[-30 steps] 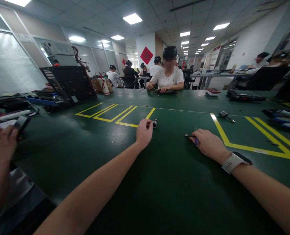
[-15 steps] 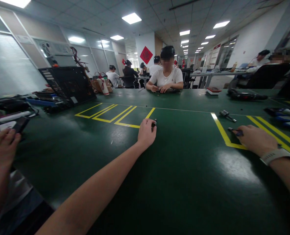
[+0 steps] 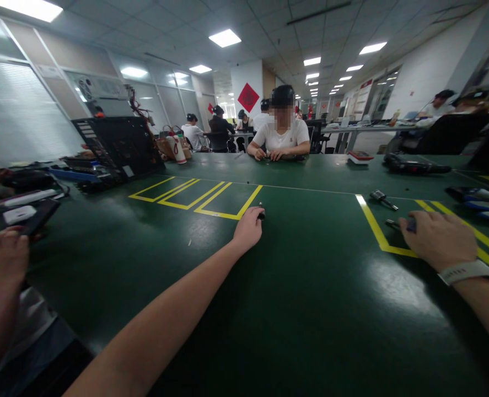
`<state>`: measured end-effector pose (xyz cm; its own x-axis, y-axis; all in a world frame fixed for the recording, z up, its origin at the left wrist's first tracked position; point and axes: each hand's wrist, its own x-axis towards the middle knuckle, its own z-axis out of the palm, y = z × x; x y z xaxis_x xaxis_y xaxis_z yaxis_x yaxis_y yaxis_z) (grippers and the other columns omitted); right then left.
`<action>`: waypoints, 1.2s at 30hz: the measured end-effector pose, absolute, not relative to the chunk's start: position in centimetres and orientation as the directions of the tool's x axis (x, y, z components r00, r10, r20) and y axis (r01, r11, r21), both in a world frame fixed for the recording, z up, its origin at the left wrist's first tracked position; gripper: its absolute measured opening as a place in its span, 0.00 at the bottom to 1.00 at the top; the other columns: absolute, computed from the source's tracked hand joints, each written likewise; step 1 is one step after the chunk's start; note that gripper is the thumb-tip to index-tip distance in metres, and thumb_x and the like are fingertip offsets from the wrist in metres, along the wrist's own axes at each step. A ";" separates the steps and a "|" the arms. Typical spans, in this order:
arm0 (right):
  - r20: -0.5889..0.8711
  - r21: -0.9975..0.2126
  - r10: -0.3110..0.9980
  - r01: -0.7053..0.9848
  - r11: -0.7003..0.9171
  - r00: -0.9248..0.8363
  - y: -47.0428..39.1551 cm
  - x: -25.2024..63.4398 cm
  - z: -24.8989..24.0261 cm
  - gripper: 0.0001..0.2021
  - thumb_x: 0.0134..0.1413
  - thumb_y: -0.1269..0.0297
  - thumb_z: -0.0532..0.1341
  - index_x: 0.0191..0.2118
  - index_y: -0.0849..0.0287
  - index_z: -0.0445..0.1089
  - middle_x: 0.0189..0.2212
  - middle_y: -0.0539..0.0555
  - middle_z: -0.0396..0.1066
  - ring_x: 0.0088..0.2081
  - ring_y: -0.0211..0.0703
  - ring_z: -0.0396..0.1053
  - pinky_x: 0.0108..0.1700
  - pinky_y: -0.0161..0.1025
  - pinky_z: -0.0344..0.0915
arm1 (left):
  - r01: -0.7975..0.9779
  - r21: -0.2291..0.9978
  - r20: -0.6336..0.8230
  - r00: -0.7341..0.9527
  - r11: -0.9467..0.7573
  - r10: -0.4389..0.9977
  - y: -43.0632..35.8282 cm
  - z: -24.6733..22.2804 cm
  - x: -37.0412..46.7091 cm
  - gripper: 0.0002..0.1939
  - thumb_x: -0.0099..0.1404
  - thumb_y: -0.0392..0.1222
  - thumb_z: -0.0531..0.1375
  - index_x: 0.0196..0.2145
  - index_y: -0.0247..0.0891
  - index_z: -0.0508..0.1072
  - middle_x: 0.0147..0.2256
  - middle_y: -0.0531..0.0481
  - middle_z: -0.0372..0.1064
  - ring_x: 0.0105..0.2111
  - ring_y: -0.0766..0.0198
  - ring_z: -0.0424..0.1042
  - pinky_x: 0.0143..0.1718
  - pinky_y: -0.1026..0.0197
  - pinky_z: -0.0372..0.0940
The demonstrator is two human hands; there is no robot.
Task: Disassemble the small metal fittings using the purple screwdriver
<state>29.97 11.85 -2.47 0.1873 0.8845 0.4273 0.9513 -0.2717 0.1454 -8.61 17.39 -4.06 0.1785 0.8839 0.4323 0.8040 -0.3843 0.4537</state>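
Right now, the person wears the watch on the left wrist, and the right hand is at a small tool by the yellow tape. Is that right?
Not quite: the head view shows the watch on the right wrist, not the left. The right hand is indeed at a small tool by the yellow tape.

— How does the left arm point(image 3: 178, 300) lie?
— It reaches in from seven o'clock towards one, wrist point(image 3: 236, 246) almost straight; the left hand point(image 3: 247, 229) sits just off centre, fingers point(image 3: 253, 213) curled closed.
— And the right arm point(image 3: 484, 309)?
— In from four o'clock, pointing towards ten. The right hand point(image 3: 441, 238) is at three, back upward, fingers bent under; how far they close, I can't tell.
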 end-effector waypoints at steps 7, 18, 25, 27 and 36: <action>0.571 0.033 0.821 0.999 -0.006 -0.014 9.2 25.8 -1.4 0.20 0.60 0.60 0.46 0.44 0.69 0.68 0.43 0.72 0.70 0.45 0.63 0.65 0.42 0.53 0.60 | 0.828 0.436 0.432 0.151 -0.352 0.889 16.8 -3.5 -8.3 0.21 0.56 0.25 0.52 0.46 0.35 0.70 0.45 0.41 0.64 0.45 0.56 0.67 0.50 0.54 0.63; 0.429 -0.473 0.767 0.604 0.641 -0.478 -0.3 15.9 -1.7 0.08 0.59 0.61 0.54 0.42 0.51 0.68 0.39 0.54 0.73 0.42 0.45 0.70 0.43 0.45 0.70 | 0.840 0.436 0.359 0.166 -0.322 0.918 16.7 -3.2 -8.2 0.19 0.56 0.29 0.57 0.47 0.36 0.64 0.42 0.41 0.69 0.43 0.52 0.69 0.46 0.48 0.62; 0.483 -0.660 0.790 0.435 0.612 -0.378 -1.1 16.4 -1.4 0.09 0.60 0.62 0.52 0.41 0.49 0.69 0.36 0.53 0.73 0.40 0.46 0.71 0.40 0.45 0.71 | 0.743 0.473 0.297 0.372 -0.474 0.879 14.7 -2.3 -7.0 0.17 0.54 0.33 0.62 0.43 0.39 0.69 0.43 0.45 0.67 0.44 0.55 0.67 0.47 0.52 0.62; 0.516 -0.679 0.809 0.442 0.586 -0.280 -1.1 16.6 -1.3 0.10 0.60 0.62 0.51 0.39 0.50 0.69 0.33 0.53 0.72 0.35 0.46 0.71 0.33 0.42 0.71 | 0.703 0.509 0.276 0.412 -0.496 0.868 13.2 -2.2 -6.0 0.17 0.53 0.33 0.63 0.42 0.39 0.69 0.43 0.46 0.66 0.43 0.58 0.67 0.44 0.56 0.64; 0.511 -0.733 0.817 0.362 0.576 -0.266 -0.7 16.9 -1.2 0.05 0.58 0.69 0.51 0.31 0.54 0.59 0.28 0.50 0.65 0.29 0.39 0.66 0.29 0.37 0.66 | 0.398 0.757 0.227 0.584 -0.519 0.779 8.5 -1.8 -2.8 0.17 0.57 0.35 0.60 0.43 0.39 0.60 0.36 0.51 0.66 0.34 0.65 0.67 0.33 0.64 0.63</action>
<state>16.88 -0.69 -1.24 -0.2661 0.8173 0.5110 0.3623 0.5761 -0.7327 -2.83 8.45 -1.81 0.5843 0.7790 0.2273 0.3977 -0.5190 0.7566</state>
